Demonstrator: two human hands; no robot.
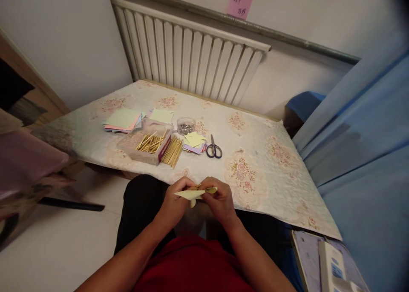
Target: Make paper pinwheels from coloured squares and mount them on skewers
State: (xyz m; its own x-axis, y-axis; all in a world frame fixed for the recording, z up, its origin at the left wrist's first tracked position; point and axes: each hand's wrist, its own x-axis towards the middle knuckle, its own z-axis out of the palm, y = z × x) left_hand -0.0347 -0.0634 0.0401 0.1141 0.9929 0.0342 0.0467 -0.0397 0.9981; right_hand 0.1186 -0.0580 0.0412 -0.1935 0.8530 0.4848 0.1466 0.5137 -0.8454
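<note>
The person's left hand point(174, 198) and right hand point(219, 200) are meeting just below the near edge of the table point(262, 177), over the lap, and both are pinching one small piece of pale yellow folded paper point(191, 194) between fingertips and thumbs. The left hand is gripping the paper's pointed left part with its fingers curled over the top; the right hand is closing on the paper's right end, where a curled flap is showing, and something thin and tan is peeking out between the two hands, though it is too small to tell what it is. Taking the scissors point(214, 149) on the floral cloth as the landmark, the folded paper is sitting nearer the person than the scissors, off the table edge and a little to their left. Just to the left of the scissors a small stack of yellow and purple paper squares point(194, 142) is lying; beyond that stack, up and to the left of the scissors, a clear round dish of small dark bits point(185, 125) is standing. Farther left of the scissors a loose bundle of wooden sticks point(172, 151) is lying against an open box of sticks point(150, 147), and well to the left of the scissors, beyond the box, a larger fanned pile of coloured paper sheets point(123, 121) is resting. A white radiator point(191, 53) is standing against the wall well behind the scissors.
</note>
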